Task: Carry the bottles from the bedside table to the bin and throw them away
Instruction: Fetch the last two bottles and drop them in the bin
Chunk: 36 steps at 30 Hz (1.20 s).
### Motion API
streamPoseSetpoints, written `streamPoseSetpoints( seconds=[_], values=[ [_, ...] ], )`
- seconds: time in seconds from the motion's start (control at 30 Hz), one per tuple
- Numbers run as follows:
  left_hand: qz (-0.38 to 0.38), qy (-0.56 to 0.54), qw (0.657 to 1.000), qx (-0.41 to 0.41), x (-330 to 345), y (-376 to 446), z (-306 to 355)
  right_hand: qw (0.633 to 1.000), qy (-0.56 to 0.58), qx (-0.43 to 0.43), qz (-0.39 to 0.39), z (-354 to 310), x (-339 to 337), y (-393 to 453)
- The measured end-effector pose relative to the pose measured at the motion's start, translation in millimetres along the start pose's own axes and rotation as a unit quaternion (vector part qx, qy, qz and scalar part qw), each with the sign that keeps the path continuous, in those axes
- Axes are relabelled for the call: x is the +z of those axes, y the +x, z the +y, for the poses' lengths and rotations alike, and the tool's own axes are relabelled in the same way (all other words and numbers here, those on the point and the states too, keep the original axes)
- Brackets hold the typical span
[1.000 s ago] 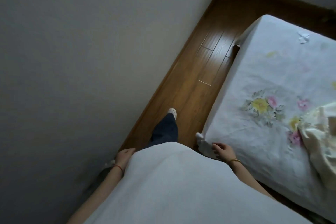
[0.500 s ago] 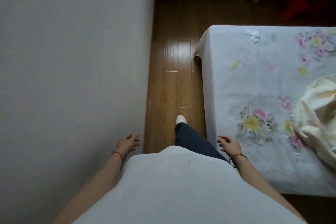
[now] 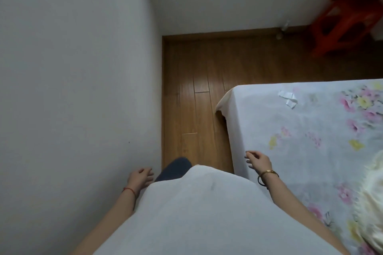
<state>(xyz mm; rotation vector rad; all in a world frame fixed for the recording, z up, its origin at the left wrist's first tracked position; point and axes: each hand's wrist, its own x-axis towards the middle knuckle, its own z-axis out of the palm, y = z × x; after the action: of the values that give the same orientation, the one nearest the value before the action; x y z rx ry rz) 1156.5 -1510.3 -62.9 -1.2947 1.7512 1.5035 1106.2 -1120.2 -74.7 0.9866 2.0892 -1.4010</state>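
Note:
No bottle, bedside table or bin shows in the head view. My left hand [image 3: 141, 177] hangs beside my hip close to the white wall, fingers loosely curled and holding nothing. My right hand [image 3: 259, 160] hovers over the near corner of the bed, fingers apart and empty, a gold bracelet on its wrist. My white shirt fills the bottom of the view, with a dark trouser leg [image 3: 174, 168] showing just ahead of it.
A narrow strip of wooden floor [image 3: 196, 109] runs ahead between the white wall [image 3: 72, 89] on the left and the bed [image 3: 300, 130] with a floral sheet on the right. Red plastic stools [image 3: 342, 23] stand at the far right. A cream blanket [image 3: 373, 203] lies on the bed.
The view has swung and tilted up, showing the far wall and the red stools. I have stepped forward along the bed. Both hands stay empty at my sides.

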Motion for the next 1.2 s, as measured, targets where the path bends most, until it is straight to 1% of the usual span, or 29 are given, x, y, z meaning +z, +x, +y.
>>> streamPoseSetpoints(
  seconds=[0.07,0.13,0.23,0.33,0.47,0.57,0.67,0.77,0.97,1.03,1.1,1.2],
  values=[
    [0.005,0.007,1.0,0.005,4,19,48,1.0,-0.003,-0.014,-0.002,-44,10,26],
    [0.006,0.013,1.0,-0.003,10,46,89,1.0,-0.007,-0.005,-0.007,-71,20,58],
    [-0.006,0.033,0.999,-0.009,26,83,149,0.999,-0.022,0.036,-0.022,-83,35,121],
    [-0.005,0.059,0.998,0.023,40,118,227,0.997,-0.027,0.072,-0.02,-132,46,151],
    [-0.019,0.086,0.995,0.051,55,185,341,0.997,-0.001,0.081,0.009,-213,50,201],
    [-0.03,0.077,0.996,0.039,73,231,430,0.995,0.049,0.078,0.043,-274,47,252],
    [-0.04,0.127,0.989,0.062,99,261,508,0.991,0.09,0.06,0.074,-325,38,285],
    [-0.067,0.161,0.982,0.075,136,278,574,0.986,0.118,0.071,0.092,-357,30,309],
    [-0.098,0.239,0.963,0.075,232,316,662,0.962,0.189,0.153,0.125,-372,10,375],
    [-0.113,0.268,0.954,0.077,270,325,692,0.95,0.221,0.171,0.139,-385,-9,397],
    [-0.118,0.321,0.935,0.092,314,334,723,0.939,0.246,0.18,0.156,-399,-37,420],
    [-0.132,0.34,0.925,0.111,384,326,773,0.926,0.278,0.175,0.188,-424,-88,451]
  ],
)
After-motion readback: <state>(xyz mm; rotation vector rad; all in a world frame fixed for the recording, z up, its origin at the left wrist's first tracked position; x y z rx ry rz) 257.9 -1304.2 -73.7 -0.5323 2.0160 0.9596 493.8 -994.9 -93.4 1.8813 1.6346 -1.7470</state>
